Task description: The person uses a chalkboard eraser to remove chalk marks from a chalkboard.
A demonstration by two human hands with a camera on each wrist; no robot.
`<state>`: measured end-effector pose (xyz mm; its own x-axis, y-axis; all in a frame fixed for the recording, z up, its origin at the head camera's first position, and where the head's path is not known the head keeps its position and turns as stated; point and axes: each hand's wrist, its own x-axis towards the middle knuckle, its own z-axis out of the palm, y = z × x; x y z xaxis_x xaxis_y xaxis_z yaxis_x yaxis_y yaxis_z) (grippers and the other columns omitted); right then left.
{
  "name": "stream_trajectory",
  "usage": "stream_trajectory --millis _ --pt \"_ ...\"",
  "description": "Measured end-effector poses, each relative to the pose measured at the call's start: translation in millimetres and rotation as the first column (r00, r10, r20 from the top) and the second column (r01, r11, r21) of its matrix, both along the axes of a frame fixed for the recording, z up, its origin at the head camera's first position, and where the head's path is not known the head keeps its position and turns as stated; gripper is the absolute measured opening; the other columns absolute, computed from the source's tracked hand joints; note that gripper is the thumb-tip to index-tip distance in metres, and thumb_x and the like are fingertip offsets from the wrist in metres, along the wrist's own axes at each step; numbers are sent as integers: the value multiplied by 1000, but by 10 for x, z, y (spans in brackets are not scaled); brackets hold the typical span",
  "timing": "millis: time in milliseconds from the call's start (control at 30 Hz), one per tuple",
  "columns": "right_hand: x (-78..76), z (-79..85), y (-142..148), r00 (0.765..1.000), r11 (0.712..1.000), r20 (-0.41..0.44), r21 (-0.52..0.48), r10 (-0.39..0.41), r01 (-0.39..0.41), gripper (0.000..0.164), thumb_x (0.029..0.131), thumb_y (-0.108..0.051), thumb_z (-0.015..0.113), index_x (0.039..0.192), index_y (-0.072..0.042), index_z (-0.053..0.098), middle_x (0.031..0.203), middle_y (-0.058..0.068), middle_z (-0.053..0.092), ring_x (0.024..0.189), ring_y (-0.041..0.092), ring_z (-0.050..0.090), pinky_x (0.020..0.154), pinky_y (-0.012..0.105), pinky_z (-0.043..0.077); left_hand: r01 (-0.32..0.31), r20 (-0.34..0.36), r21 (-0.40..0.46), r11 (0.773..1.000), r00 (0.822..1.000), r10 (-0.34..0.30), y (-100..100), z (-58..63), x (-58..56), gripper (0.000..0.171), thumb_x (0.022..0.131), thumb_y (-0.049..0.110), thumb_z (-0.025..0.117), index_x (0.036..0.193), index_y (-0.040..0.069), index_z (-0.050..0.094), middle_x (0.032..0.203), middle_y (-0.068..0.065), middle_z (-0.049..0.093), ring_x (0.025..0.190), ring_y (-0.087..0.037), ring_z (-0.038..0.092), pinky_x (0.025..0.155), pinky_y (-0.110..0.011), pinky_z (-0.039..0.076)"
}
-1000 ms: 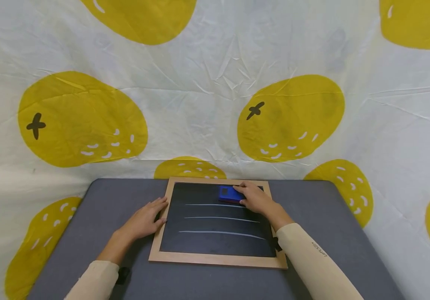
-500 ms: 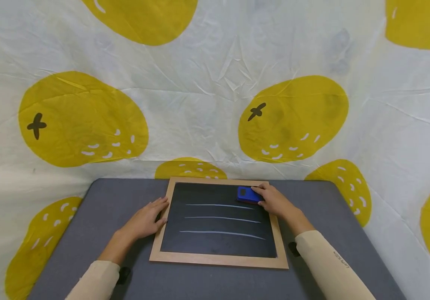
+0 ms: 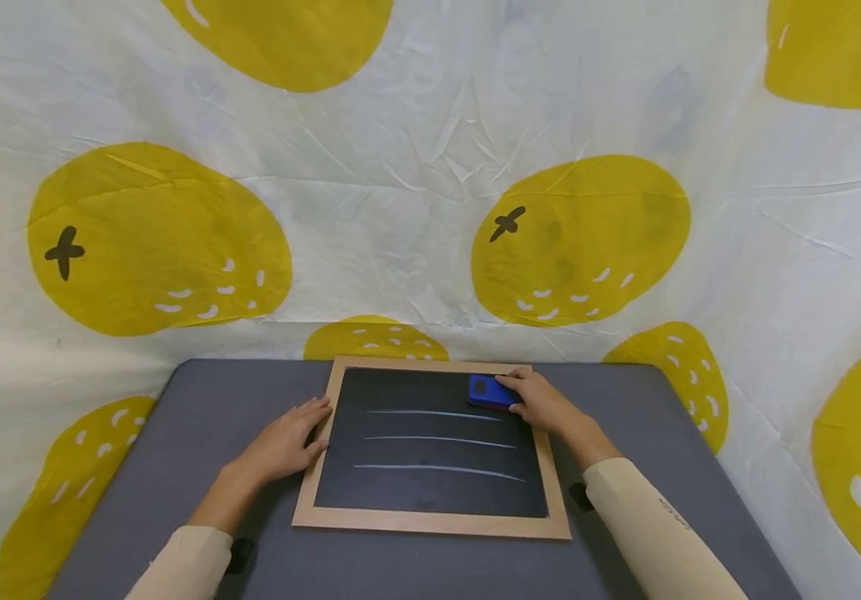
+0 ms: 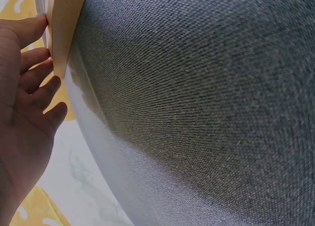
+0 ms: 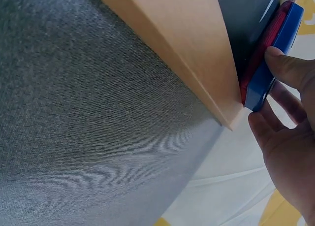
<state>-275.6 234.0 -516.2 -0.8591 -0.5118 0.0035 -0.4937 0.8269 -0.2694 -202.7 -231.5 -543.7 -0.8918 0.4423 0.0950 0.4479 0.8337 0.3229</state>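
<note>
A small blackboard (image 3: pixel 430 492) with a light wooden frame (image 3: pixel 430 523) lies on the grey table. Three roughly level chalk lines (image 3: pixel 441 439) cross its dark surface. My right hand (image 3: pixel 546 404) grips a blue eraser (image 3: pixel 488 392) near the board's top right corner. In the right wrist view the thumb and fingers pinch the blue body (image 5: pixel 288 31), whose red felt side (image 5: pixel 266 46) faces the board and seems to touch it. My left hand (image 3: pixel 283 442) rests its extended fingertips against the frame's left side; the left wrist view shows them at the frame's edge (image 4: pixel 66 24).
Bare grey tabletop (image 3: pixel 212 408) surrounds the board on the left, front and right. Behind the table hangs a white cloth (image 3: pixel 377 242) printed with large yellow fruit shapes. Both forearms wear beige sleeves (image 3: pixel 655 525) and a dark wrist strap (image 3: pixel 240 554).
My right hand has slid the eraser rightward along the board's top from a second ago; it has barely moved over the last half second. The left hand stays on the frame.
</note>
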Motion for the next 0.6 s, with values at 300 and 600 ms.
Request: stream_trajectory --millis 300,600 --pt "-59 26 -159 1000 1000 -2 24 17 -17 55 96 -8 72 148 -1 55 140 23 57 127 40 55 107 56 48 -10 14 -2 1000 1000 10 5 11 13 61 96 22 73 146 -5 53 158 -21 47 146 -43 44 117 -62 38" --pt "-125 82 -591 998 998 67 57 2 -5 56 98 -11 70 152 -6 52 140 18 58 124 34 57 110 52 47 -24 36 -14 1000 999 24 8 34 18 61 97 22 72 148 -5 52 159 -20 45 148 -42 42 118 -62 36"
